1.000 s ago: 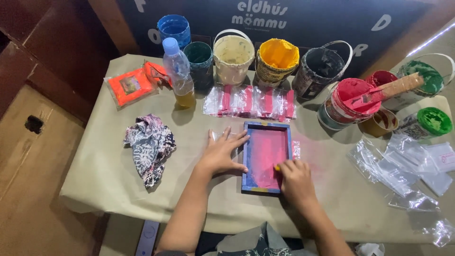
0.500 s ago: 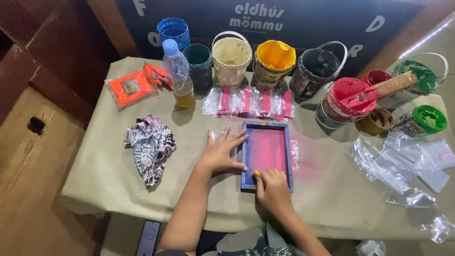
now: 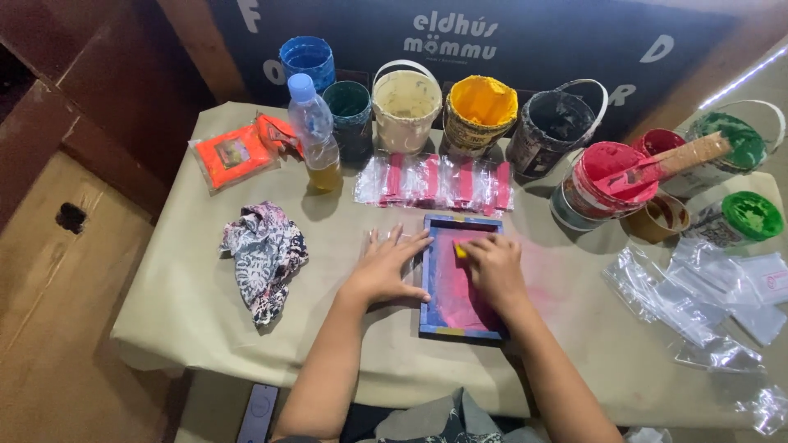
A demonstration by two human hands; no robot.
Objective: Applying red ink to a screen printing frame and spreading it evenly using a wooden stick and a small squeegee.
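A small blue-framed printing screen [image 3: 436, 322] smeared with pink ink lies flat on the paper-covered table [image 3: 180, 279]. My left hand [image 3: 386, 262] is spread flat on the table, fingertips against the frame's left side. Inside the frame, near its far end, my right hand [image 3: 494, 267] presses a small yellow scraper [image 3: 460, 250] onto the mesh. Just beyond the frame lies a row of clear plastic bags with pink prints [image 3: 435, 182].
Several paint buckets [image 3: 484, 111] line the table's far edge, one pink pot [image 3: 607, 176] holding a wooden stick. A plastic bottle [image 3: 316, 135], an orange packet [image 3: 232, 156] and a patterned rag [image 3: 263, 254] sit at left. Loose clear bags [image 3: 698, 295] lie at right.
My right hand slid the scraper from the frame's near end up to its far end. The left hand stayed on the frame's left side.
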